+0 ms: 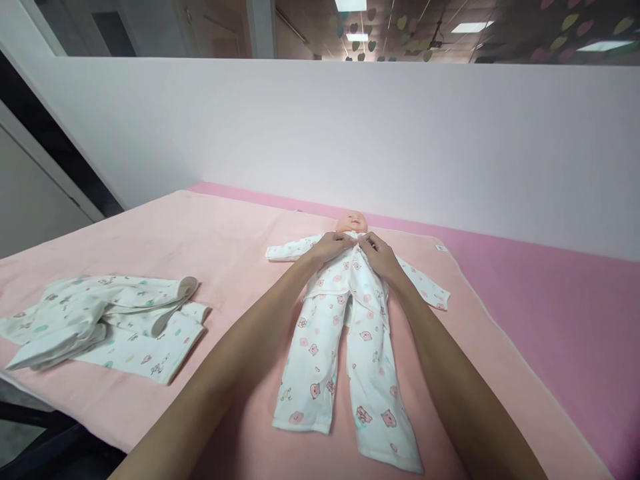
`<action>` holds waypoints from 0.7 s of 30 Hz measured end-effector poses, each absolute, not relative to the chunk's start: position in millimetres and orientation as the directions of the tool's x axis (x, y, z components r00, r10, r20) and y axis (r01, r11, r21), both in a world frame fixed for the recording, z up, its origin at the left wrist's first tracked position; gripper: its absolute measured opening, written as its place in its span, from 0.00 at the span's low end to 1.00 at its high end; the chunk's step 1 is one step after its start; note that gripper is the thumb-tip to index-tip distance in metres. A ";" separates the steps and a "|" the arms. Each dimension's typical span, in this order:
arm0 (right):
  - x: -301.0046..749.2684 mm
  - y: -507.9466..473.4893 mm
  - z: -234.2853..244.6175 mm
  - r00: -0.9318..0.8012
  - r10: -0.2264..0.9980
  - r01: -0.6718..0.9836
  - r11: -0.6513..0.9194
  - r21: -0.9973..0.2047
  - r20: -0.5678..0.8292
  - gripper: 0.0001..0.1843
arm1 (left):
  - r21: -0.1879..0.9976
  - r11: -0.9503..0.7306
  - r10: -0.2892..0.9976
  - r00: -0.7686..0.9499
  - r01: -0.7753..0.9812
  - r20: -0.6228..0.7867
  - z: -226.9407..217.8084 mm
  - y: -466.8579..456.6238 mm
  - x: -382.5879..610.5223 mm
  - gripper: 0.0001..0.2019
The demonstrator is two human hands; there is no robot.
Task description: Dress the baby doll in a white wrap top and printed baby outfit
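Note:
A baby doll (352, 221) lies on its back, dressed in a white long-sleeved top (423, 283) and white trousers (313, 360), both printed with small pink animals. Its head points away from me and its sleeves spread to both sides. At the neckline, my left hand (334, 245) has its fingers closed on the front of the top. Just across from it, my right hand (379, 255) pinches the other side of the same front. The two hands nearly meet under the doll's chin. What exactly the fingertips grip there is too small to make out.
To the left lies a loosely folded set of white printed baby clothes (125, 320). A peach blanket (240, 227) covers much of the pink table surface (560, 313). Behind it rises a white wall (320, 133) with windows above. Dark objects show below the table's left front edge.

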State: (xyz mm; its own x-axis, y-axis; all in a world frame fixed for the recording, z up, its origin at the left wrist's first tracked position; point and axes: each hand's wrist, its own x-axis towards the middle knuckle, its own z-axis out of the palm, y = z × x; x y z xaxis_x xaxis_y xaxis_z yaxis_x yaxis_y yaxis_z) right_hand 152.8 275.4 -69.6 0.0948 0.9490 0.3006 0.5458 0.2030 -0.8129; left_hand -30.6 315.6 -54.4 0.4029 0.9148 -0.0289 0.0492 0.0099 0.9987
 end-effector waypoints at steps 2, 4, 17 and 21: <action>151.4 274.2 -68.6 0.096 0.945 0.558 0.209 -0.803 0.313 0.19 | 0.997 -0.008 0.906 0.423 0.071 -0.022 -52.9 314.5 -31.5 0.14; 149.6 273.0 -66.9 0.102 0.942 0.571 0.209 -0.794 0.321 0.19 | 0.995 -0.033 0.905 0.425 0.093 -0.010 -50.9 313.8 -32.4 0.15; 151.0 276.5 -70.7 0.094 0.953 0.468 0.212 -0.858 0.287 0.11 | 0.967 -0.155 0.897 0.438 0.202 0.052 -50.3 313.7 -31.9 0.19; 153.9 277.9 -74.2 0.069 0.954 0.425 0.236 -0.874 0.291 0.13 | 0.976 -0.134 0.895 0.443 0.173 0.045 -53.1 316.3 -33.3 0.17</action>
State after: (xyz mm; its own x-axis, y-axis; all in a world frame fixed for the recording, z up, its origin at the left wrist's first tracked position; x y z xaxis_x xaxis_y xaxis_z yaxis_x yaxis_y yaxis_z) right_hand 153.9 277.9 -74.2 0.0691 0.9543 0.2909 0.4246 0.2357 -0.8742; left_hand -33.3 316.3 -53.1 0.4433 0.8953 0.0445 0.1734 -0.1344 0.9756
